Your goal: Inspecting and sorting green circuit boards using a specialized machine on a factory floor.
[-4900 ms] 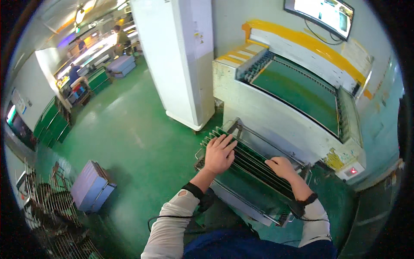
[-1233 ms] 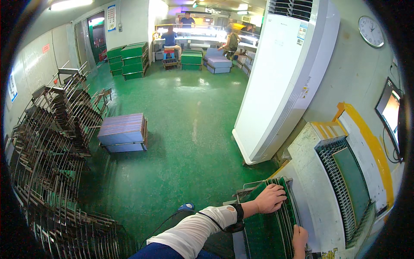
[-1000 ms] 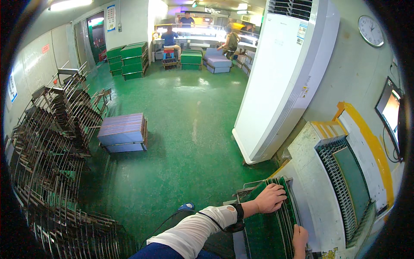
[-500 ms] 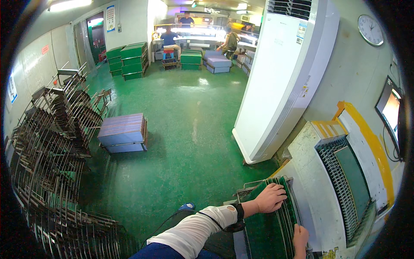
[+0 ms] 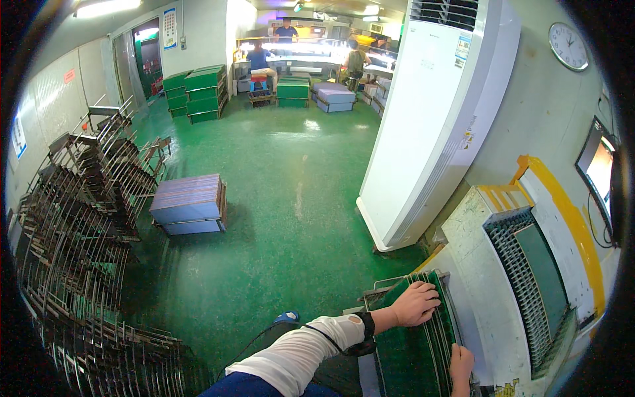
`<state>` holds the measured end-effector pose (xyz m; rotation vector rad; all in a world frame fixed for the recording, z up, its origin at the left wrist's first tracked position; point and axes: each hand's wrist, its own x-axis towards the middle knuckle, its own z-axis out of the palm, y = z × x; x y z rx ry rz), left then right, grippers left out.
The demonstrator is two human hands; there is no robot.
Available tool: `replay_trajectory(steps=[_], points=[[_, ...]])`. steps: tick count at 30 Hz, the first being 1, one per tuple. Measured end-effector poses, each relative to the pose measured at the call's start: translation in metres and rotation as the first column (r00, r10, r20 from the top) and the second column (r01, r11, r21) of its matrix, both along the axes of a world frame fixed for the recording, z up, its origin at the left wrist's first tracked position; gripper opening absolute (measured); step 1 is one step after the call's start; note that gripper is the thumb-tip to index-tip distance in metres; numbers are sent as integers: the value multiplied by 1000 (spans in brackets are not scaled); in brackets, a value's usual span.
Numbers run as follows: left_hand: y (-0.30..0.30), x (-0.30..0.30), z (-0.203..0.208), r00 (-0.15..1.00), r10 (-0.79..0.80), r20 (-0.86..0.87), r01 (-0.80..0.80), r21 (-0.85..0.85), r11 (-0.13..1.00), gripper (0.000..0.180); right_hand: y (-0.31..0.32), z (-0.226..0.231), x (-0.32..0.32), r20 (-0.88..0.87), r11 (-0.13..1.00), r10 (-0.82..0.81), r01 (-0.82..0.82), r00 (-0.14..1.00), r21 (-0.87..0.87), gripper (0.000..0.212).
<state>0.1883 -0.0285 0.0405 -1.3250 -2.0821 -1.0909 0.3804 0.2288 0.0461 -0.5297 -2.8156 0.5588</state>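
While the L hand (image 5: 417, 304) is laid over the top edges of the green boards (image 5: 405, 357) at lower right of the frame, w/ fingers bent, the R hand (image 5: 461, 362) is placed nearer the bottom edge, by the boards' right side, fingers curled. Whether anything is actually gripped by either hand can't be told. The boards are held on edge, approx. parallel, in a metal rack (image 5: 383, 283). L forearm is covered by a white sleeve (image 5: 297, 354), w/ a black band (image 5: 364, 334) worn near the wrist. Just right of the rack, a white machine (image 5: 463, 225) w/ yellow trim is seen; a green panel (image 5: 542, 264) is set beside its rollers (image 5: 519, 284). A tall white air con (image 5: 423, 132) is stood upper right of centre, w/ a round clock (image 5: 568, 47) & a screen (image 5: 598, 172) mounted at far right. Metal frames (image 5: 73, 264) are piled along the left side; a blue-purple stack (image 5: 187, 205) is set on the floor (image 5: 278, 251), left of centre.
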Motion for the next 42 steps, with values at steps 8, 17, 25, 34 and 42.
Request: replay_trajectory(steps=[8,17,25,34,42], points=[[1,0,-1,1000,7,7,-7,-15,1000,34,2,-2,-1,16,1000,-7,6,1000,19,49],[0,0,0,1000,3,20,-3,-28,1000,35,5,-6,0,15,998,-9,8,1000,64,50],[-1,0,0,1000,-1,19,1,-21,1000,35,7,-6,-1,48,998,-7,4,999,59,51],[0,1,1,1000,3,23,-2,-31,1000,36,1,1,-1,55,1000,-21,20,998,22,50],[-1,1,2,1000,-1,8,1,-4,1000,36,2,0,0,33,1000,-1,2,999,-23,49]])
